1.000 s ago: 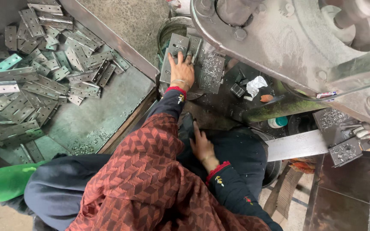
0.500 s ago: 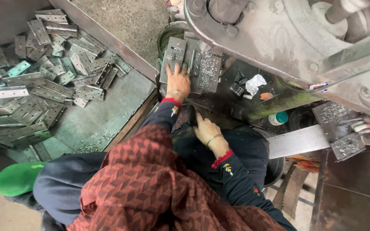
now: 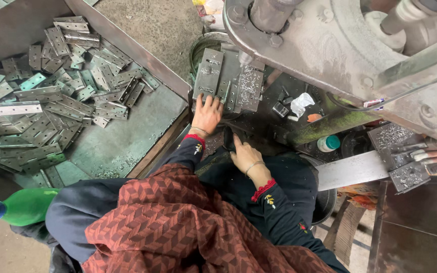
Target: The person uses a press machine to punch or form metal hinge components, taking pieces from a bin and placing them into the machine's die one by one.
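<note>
Right hand (image 3: 245, 155) now off lap

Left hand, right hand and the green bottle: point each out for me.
left hand (image 3: 207, 114), head view, back of the hand
right hand (image 3: 244, 155), head view, back of the hand
green bottle (image 3: 29, 206), head view, its body

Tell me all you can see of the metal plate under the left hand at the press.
The grey metal plate lies flat on the press bed, long side running away from the person. It looks like bare steel with small holes or fastenings along its face. The left hand rests its fingertips on its near end. To its right lies a second plate strewn with bright metal shavings. The right hand is apart from it, nearer the lap.
</note>
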